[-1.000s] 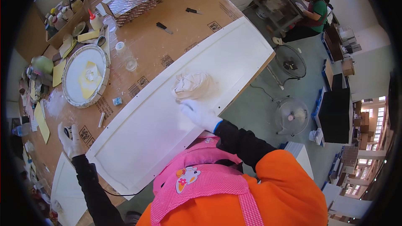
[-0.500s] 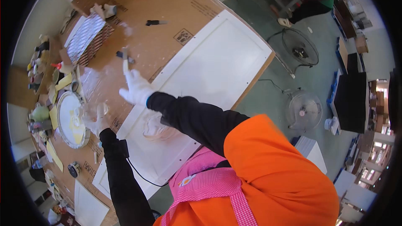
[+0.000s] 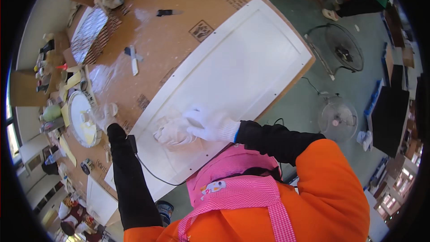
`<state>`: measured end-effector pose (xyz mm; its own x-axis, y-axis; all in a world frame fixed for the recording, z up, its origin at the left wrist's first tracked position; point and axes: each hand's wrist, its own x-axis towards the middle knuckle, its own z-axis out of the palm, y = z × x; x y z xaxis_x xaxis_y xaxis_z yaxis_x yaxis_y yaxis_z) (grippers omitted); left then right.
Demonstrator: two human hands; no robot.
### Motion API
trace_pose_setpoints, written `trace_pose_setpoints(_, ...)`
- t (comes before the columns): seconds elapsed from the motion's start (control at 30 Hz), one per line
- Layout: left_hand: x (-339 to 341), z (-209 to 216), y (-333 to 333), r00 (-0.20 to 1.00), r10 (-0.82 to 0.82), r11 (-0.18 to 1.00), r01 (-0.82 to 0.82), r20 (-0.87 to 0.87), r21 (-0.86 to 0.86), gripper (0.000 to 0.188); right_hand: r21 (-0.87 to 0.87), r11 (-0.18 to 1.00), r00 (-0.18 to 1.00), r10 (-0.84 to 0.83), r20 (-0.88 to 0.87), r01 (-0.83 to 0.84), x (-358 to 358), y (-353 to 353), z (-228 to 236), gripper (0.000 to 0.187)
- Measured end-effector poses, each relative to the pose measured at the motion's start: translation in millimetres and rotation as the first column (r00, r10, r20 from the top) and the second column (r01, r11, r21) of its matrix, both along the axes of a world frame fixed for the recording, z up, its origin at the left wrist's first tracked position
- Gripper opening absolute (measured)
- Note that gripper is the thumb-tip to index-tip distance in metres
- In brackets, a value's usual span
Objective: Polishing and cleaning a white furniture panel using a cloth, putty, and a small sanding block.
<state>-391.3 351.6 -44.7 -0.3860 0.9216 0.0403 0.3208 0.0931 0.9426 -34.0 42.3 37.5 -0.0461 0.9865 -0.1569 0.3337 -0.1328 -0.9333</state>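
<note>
The right hand (image 3: 212, 125), thumb and fingers parted, was at the edge of one crumpled cloth (image 3: 172, 132) on one white panel (image 3: 233, 62); the left hand (image 3: 105, 120) was at one clear cup (image 3: 112, 108), its grip unclear. Light, even pressure on the cloth seemed best. Beyond stood two floor fans (image 3: 338, 120).

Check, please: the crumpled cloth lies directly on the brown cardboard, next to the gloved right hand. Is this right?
The surface is wrong: in the head view, the crumpled cloth lies on the white panel, next to the gloved right hand.
</note>
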Motion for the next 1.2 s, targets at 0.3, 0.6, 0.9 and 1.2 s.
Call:
trace_pose_setpoints(0.3,4,23,-29,0.983,-0.128,0.992,0.129,0.133,0.006,0.053,0.488,0.789,0.861,0.099,0.500,-0.374,-93,29,-40,0.061)
trace_pose_setpoints(0.6,2,100,-177,0.900,-0.434,0.884,0.417,0.041,0.213,0.061,0.388,0.896,0.812,-0.385,0.439,0.215,119,35,-104,0.050)
trace_pose_setpoints(0.9,16,117,-292,0.887,-0.369,0.929,0.359,0.278,0.087,0.062,0.555,0.827,0.570,-0.500,0.652,0.091,26,113,-82,0.052)
trace_pose_setpoints(1.2,38,114,-301,0.827,-0.229,0.923,0.352,0.514,-0.154,0.060,0.522,0.768,0.840,0.037,0.541,-0.371,-139,109,-77,0.045)
